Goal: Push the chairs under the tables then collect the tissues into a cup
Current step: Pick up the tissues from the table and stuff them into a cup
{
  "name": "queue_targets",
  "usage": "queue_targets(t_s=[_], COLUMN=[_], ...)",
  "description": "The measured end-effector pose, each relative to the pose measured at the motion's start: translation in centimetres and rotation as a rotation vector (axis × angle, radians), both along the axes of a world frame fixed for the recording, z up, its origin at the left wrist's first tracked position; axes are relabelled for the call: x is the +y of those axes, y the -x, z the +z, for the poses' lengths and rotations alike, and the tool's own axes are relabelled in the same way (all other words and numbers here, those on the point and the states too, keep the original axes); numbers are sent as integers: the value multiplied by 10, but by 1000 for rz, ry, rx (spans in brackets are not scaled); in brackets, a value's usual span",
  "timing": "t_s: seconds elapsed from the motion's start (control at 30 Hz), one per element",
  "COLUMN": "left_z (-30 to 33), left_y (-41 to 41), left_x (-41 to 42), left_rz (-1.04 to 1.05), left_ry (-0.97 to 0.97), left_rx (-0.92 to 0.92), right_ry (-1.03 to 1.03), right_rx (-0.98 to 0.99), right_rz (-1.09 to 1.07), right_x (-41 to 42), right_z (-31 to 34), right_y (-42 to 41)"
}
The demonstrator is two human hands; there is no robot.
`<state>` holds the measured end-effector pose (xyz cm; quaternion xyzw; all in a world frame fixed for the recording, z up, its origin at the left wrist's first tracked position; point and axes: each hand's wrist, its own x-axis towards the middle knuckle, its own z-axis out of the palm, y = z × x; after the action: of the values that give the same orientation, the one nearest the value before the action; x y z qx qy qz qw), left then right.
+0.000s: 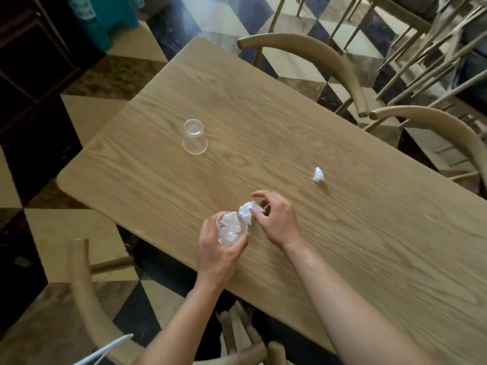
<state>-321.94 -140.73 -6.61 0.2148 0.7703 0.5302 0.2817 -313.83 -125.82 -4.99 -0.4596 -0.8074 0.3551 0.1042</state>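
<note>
Clear cups number two — left hand [214, 255] grips one [232, 230], right hand [276, 219] pinches one of perhaps three tissues [246, 210].

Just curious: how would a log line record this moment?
left hand: holds cup | right hand: pinches tissue | table: one tissue left

Checkered floor [87, 233]; teal stool [110, 19] beyond.
</note>
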Motion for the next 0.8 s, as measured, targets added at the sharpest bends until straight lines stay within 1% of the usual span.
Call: queue_targets(t_s=[0.03, 0.1, 0.13, 0.17, 0.2, 0.27, 0.3, 0.33, 0.37, 0.4, 0.47, 0.5, 0.53, 0.6, 0.63, 0.67, 0.7, 0.73, 0.8], left_z=[0, 2, 2, 2, 2, 0, 0, 0, 0, 1, 3, 4, 5, 6, 6, 7, 7, 7, 5], left_y=[5, 15, 19, 24, 27, 32, 33, 32, 31, 29, 25, 24, 22, 21, 20, 21, 21, 23, 27], left_x=[0, 1, 2, 2, 3, 5, 7, 10, 13, 16, 23, 25, 30, 37, 40, 45, 48, 52, 55], left_rz=[18, 39, 41, 39, 33, 8, -13, -39, -64, -89, -116, -119, -121, -115, -115, -118, -123, -129, -143], left_ry=[9, 25, 32, 41, 50, 82, 107, 129, 138, 134, 109, 99, 93, 94, 94, 94, 92, 92, 93], left_rx=[19, 63, 81, 91, 93, 102, 106, 108, 108, 99, 64, 54, 47, 44, 46, 48, 51, 60, 83], right_ry=[58, 86, 81, 91, 112, 209, 285, 331, 351, 356, 306, 286, 301, 402, 449, 439, 365, 260, 71], right_rx=[-36, -185, -214, -181, -104, 190, 333, 406, 385, 293, 28, -36, -26, 140, 238, 302, 308, 262, 53], right_rz=[80, 189, 172, 90, -58, -363, -419, -383, -272, -127, 157, 229, 241, 140, 40, -76, -212, -357, -587], right_x=[-2, -6, -7, -9, -10, -9, -8, -6, -6, -7, -9, -9, -7, 0, 6, 15, 27, 43, 77], right_z=[-2, -4, -6, -6, -4, 6, 13, 20, 27, 34, 41, 42, 44, 50, 51, 48, 43, 35, 16], right_y=[6, 16, 17, 18, 19, 20, 22, 24, 27, 30, 34, 33, 30, 19, 11, 4, -4, -11, -24])
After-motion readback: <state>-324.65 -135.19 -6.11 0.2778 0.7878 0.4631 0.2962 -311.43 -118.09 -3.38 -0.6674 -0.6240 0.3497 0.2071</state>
